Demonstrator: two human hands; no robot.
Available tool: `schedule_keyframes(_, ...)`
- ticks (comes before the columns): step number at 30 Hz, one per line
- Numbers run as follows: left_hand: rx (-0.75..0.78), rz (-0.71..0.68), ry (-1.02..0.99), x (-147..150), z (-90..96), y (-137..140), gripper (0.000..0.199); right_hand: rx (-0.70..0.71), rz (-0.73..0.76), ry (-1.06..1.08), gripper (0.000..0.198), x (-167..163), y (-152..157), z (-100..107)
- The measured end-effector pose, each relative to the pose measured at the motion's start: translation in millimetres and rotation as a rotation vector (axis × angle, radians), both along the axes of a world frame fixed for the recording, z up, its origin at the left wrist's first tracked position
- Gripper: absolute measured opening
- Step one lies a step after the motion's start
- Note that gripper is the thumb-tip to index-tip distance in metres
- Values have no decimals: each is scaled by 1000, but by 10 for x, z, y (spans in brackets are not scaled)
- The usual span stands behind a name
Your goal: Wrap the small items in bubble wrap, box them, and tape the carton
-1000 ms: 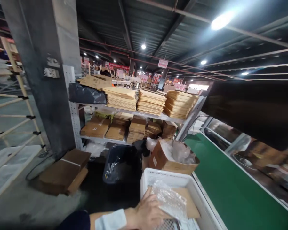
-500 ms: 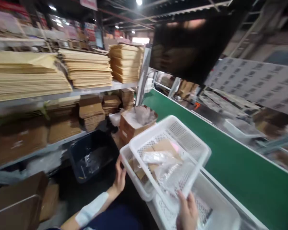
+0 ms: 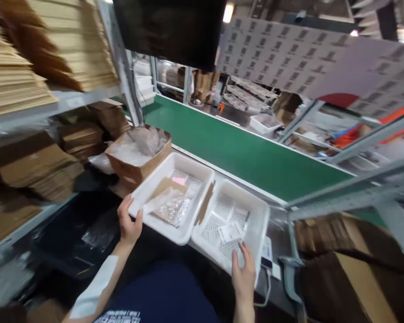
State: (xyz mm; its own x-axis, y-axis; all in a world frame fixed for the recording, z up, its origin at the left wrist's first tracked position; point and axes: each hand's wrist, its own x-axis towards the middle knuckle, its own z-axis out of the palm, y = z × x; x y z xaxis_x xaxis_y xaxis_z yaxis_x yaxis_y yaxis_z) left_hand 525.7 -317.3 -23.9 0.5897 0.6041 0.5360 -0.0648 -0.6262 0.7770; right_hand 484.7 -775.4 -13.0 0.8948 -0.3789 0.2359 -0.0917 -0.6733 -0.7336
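A white plastic basket (image 3: pixel 170 235) stands in front of me on the left, with brown cardboard (image 3: pixel 170 186), clear bubble wrap (image 3: pixel 171 204) and a pink slip (image 3: pixel 178 180) inside. At its left front corner my left hand (image 3: pixel 129 222) grips the rim, fingers on one side and thumb on the other. A second white basket (image 3: pixel 261 220) sits to its right, holding a small clear packet (image 3: pixel 230 232) and a thin dark-edged item. Over that basket's front rim is my right hand (image 3: pixel 244 269), thumb and fingers apart, nothing held.
Behind the left basket is a cardboard box (image 3: pixel 139 172) of clear plastic wrap. A green conveyor belt (image 3: pixel 222 152) runs beyond. Left are shelves of envelopes and cartons and a dark bin (image 3: pixel 74 237); right are a metal frame, cartons (image 3: pixel 350 287) and a cabled device (image 3: pixel 266 262).
The tilted upper basket has come down level on the left. My right hand has let go of it and moved to the right basket. The view has turned right.
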Motion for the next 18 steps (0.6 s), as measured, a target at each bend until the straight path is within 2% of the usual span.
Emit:
schedule_keyframes(2,120,-80,-77,71,136,-174,44,-59,-156,30,76,-209,-416,-19)
schedule_keyframes(5,241,-227,-159,83,318,-528,37,-71,-298,123,72,-522,-811,-51)
schedule_keyframes(8,272,-394,-181,8,439,-969,24,-8,-347,250,71,-678,-875,-106)
schedule_keyframes(10,251,-606,-145,-28,456,-1286,17,54,-350,298,73,-698,-808,-122)
schedule_keyframes(12,246,-917,-56,-23,400,-1594,24,100,-345,297,69,-715,-754,-83)
schedule_keyframes(14,295,-1194,58,8,260,-1866,30,87,-352,259,65,-780,-791,24)
schedule_keyframes(16,375,-1342,122,47,47,-2073,32,11,-390,212,66,-894,-944,191)
schedule_keyframes(18,431,-1391,107,105,-197,-2198,33,-85,-455,185,70,-1013,-1189,383)
